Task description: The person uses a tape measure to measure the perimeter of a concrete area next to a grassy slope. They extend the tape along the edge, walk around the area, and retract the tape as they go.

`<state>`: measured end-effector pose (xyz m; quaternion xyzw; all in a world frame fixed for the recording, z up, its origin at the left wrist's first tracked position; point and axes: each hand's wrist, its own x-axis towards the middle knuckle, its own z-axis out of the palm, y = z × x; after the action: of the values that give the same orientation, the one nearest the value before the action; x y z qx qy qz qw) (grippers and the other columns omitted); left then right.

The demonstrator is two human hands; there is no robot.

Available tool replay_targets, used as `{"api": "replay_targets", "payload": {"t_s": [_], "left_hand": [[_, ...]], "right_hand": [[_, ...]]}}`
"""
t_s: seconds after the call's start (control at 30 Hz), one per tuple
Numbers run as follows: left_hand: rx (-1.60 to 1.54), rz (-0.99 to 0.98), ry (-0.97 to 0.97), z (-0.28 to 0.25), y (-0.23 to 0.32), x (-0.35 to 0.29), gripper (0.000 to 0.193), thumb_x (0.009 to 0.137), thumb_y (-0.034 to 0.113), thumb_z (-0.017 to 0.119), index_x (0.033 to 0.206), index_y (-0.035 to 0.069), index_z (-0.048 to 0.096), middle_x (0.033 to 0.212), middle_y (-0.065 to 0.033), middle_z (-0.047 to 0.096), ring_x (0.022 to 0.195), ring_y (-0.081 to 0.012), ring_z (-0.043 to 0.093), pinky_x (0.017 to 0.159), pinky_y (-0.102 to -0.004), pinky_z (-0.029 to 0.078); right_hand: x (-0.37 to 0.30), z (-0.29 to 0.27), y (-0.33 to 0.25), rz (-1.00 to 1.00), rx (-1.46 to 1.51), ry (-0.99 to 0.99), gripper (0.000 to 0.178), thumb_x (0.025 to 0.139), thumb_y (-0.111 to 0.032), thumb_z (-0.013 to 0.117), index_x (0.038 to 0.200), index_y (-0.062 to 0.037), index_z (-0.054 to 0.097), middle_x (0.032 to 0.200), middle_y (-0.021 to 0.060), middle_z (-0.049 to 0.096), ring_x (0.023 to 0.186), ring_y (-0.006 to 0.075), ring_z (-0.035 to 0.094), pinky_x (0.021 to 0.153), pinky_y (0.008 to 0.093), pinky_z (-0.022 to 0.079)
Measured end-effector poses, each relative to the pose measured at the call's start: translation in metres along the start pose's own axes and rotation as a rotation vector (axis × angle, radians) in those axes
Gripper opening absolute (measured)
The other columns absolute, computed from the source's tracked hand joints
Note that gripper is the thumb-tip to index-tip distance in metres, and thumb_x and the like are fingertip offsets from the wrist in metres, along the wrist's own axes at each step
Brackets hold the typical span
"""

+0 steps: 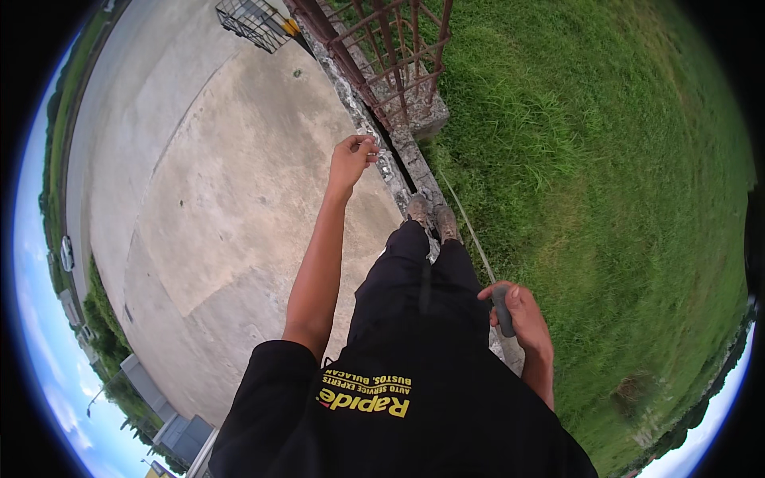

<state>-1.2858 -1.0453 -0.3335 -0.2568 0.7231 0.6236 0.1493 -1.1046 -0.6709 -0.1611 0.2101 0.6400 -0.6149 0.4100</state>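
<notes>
My left hand [353, 159] is stretched forward above the concrete edge, its fingers curled in toward the thumb. Whether something small sits between those fingers is too small to tell. At my right side, my right hand [522, 315] is wrapped round a grey handle [503, 311]. From that handle a long, thin, pale blade or rod [470, 223] seems to run forward and down along the grass edge. Both my shoes [430, 215] stand on a narrow, broken concrete ledge [426, 179] with a dark gap along it.
A rusty metal bar frame [394, 60] rises from the ledge ahead. Beyond it to the left stands a dark wire cage [251, 22] with a yellow part. A concrete slab [239, 175] spreads to the left, grass [606, 199] to the right. A vehicle [67, 253] is far left.
</notes>
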Motion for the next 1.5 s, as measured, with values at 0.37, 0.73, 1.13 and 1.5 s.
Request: {"api": "replay_targets", "payload": {"t_s": [0.37, 0.73, 1.13, 1.5], "left_hand": [[-0.01, -0.298, -0.024, 0.006, -0.143, -0.049, 0.033, 0.104, 0.023, 0.056, 0.125, 0.002, 0.068, 0.107, -0.0095, 0.076, 0.09, -0.0172, 0.073, 0.08, -0.0304, 0.054], [-0.439, -0.27, 0.085, 0.051, -0.13, 0.024, 0.032, 0.104, 0.025, 0.059, 0.126, 0.004, 0.069, 0.112, -0.0074, 0.074, 0.096, -0.0168, 0.071, 0.085, -0.0308, 0.055], [0.026, -0.071, 0.636, 0.098, -0.156, 0.227, 0.056, 0.092, 0.047, 0.075, 0.115, -0.003, 0.071, 0.106, -0.0173, 0.077, 0.102, -0.0342, 0.073, 0.09, -0.045, 0.055], [0.305, 0.076, 0.657, 0.086, -0.162, 0.219, 0.034, 0.098, 0.042, 0.065, 0.105, 0.01, 0.074, 0.088, -0.0144, 0.075, 0.086, -0.0381, 0.071, 0.078, -0.0489, 0.054]], "right_hand": [[-0.094, -0.043, -0.122, -0.394, -0.723, 0.007, 0.029, 0.071, -0.012, 0.086, 0.089, 0.0027, 0.069, 0.076, 0.0126, 0.065, 0.064, 0.0231, 0.066, 0.061, 0.0347, 0.052], [-0.07, -0.057, -0.156, -0.354, -0.872, -0.09, 0.032, 0.071, -0.011, 0.085, 0.096, 0.0014, 0.071, 0.079, 0.0157, 0.071, 0.069, 0.0246, 0.073, 0.064, 0.0332, 0.056], [-0.057, -0.015, -0.181, -0.397, -1.023, 0.09, 0.017, 0.063, -0.005, 0.074, 0.07, -0.006, 0.058, 0.073, 0.0155, 0.071, 0.054, 0.0192, 0.066, 0.053, 0.0273, 0.049], [-0.047, -0.011, -0.195, -0.394, -0.967, -0.074, 0.014, 0.077, 0.0, 0.07, 0.081, -0.0072, 0.059, 0.077, 0.0146, 0.069, 0.063, 0.0257, 0.069, 0.056, 0.0349, 0.052]]}}
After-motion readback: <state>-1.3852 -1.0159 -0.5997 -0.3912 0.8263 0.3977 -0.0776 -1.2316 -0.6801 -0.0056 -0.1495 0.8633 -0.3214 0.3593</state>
